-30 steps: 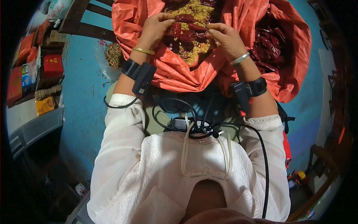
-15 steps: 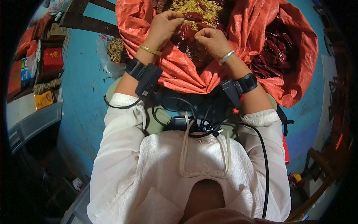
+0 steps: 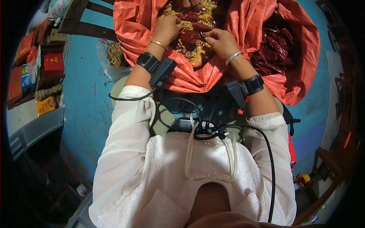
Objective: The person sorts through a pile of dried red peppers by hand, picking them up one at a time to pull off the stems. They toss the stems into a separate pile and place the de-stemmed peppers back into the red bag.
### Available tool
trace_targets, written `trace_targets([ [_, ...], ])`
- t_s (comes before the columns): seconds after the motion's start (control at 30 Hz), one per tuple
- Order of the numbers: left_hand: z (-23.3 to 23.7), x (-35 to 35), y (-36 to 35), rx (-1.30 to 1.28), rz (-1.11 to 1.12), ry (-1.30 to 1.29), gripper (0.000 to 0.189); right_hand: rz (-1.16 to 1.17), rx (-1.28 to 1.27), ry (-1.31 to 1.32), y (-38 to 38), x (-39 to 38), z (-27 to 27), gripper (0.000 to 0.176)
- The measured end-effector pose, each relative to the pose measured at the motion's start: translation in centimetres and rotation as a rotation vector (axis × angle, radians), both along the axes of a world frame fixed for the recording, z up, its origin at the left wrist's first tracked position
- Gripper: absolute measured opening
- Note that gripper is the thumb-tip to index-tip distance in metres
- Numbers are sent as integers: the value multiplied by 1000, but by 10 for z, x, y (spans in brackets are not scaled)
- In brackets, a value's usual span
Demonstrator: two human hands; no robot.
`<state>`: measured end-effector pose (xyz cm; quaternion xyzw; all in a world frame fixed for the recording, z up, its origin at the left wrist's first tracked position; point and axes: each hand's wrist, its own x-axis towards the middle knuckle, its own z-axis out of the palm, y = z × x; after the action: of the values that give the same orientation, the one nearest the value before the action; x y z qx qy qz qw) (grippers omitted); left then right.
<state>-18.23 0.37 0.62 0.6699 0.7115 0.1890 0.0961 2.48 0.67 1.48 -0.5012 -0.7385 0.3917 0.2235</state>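
Observation:
Over an open orange woven bag (image 3: 133, 28) are both my hands. My left hand (image 3: 167, 29), with a yellow bangle, has its fingers pinched together at the bag's left side; what they hold is too small to tell. My right hand (image 3: 221, 41), with a silver bangle, is also pinched, its fingertips beside the stem end of a dark red dried chili (image 3: 189, 37). Whether it grips the stem is unclear. More chilies (image 3: 190, 16) and yellow seeds (image 3: 197, 54) lie inside the bag.
Another person's hand (image 3: 187, 4) reaches in at the top. A second orange bag of chilies (image 3: 275, 49) stands at right. A clear plastic bag of stems (image 3: 116, 54) lies left, near a dark wooden slatted piece (image 3: 87, 28). Cables hang at my chest.
My hands have moved slightly apart, and the chilies between them show more clearly. The other person's hand has moved right, over the seeds. The whole view has shifted a little.

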Motion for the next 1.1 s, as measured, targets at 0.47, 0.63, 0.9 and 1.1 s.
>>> trace_targets([
  [0.47, 19, -14, -8, -149, 139, -1005, 19, -105, 449, -207, 14, -9, -11, 26],
  [0.63, 32, -9, -14, -248, 159, -1061, 18, -19, 402, -380, 11, -17, -7, 23],
  [0.9, 35, -5, -15, -273, 137, -1183, 18, -82, 92, -50, 24, -11, -19, 21],
  [1.1, 38, 4, -17, -284, 117, -1185, 16, -178, -443, 473, 18, -2, -22, 22],
])
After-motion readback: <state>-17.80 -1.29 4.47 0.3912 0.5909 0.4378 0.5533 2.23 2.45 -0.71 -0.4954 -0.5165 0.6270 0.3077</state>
